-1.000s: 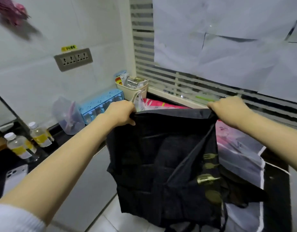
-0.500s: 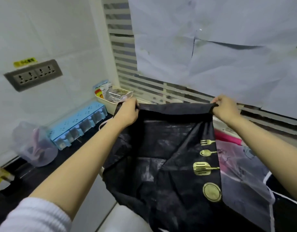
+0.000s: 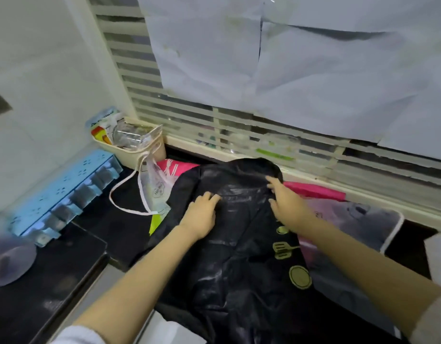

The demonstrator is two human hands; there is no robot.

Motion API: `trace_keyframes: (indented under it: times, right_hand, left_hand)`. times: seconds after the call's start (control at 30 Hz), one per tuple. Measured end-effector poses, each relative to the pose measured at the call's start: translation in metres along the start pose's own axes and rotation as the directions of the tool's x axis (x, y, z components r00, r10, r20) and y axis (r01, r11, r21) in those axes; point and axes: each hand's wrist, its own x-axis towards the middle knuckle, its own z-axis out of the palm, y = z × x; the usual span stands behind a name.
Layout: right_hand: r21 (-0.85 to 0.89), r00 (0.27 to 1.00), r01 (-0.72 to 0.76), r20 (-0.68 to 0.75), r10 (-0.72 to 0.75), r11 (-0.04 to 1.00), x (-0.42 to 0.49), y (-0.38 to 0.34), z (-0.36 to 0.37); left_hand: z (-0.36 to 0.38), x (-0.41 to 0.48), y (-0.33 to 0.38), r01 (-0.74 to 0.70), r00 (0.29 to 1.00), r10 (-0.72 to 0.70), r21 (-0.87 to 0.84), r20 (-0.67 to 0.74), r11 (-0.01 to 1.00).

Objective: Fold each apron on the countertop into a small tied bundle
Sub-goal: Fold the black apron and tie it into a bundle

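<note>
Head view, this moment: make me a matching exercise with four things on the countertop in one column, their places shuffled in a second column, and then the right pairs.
Things
1. black apron
2. cream basket
3. blue rack
4. pink cloth

Places
a. along the left wall
b. spread under the left hand and right hand
c. in the corner by the window, holding packets
d. showing beyond the black apron's far edge, below the window sill

Pairs: 1-b, 2-c, 3-a, 4-d

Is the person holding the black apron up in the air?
No, the black apron lies on the countertop, with the left hand and right hand resting on top of it.
</note>
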Motion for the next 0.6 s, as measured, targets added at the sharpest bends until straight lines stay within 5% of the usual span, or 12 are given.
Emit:
trace_keyframes:
  times: [0.1, 0.2, 0.47, 0.6]
  right_hand:
    - [-0.071, 0.956, 0.215, 0.217, -0.195, 0.974, -0.033, -0.005, 0.033]
    - [-0.188, 0.884, 0.3, 0.422, -0.199, 0.935, -0.062, -0.01, 0.064]
    - [-0.27, 0.832, -0.054, 0.52, 0.193, 0.961, -0.096, -0.053, 0.132]
    - [-0.335, 0.831, -0.172, 0.456, 0.319, 0.926, -0.098, -0.061, 0.154]
  left_hand:
    - [0.045, -0.015, 0.0, -0.03, 0.981, 0.034, -0.025, 0.193, 0.999]
    - [0.074, -0.029, -0.004, -0.029, 0.941, 0.048, -0.061, 0.335, 0.998]
    - [0.093, -0.037, -0.025, -0.05, 0.906, 0.142, -0.232, 0.398, 0.971]
    - [0.096, -0.037, -0.028, -0.06, 0.897, 0.161, -0.247, 0.411, 0.967]
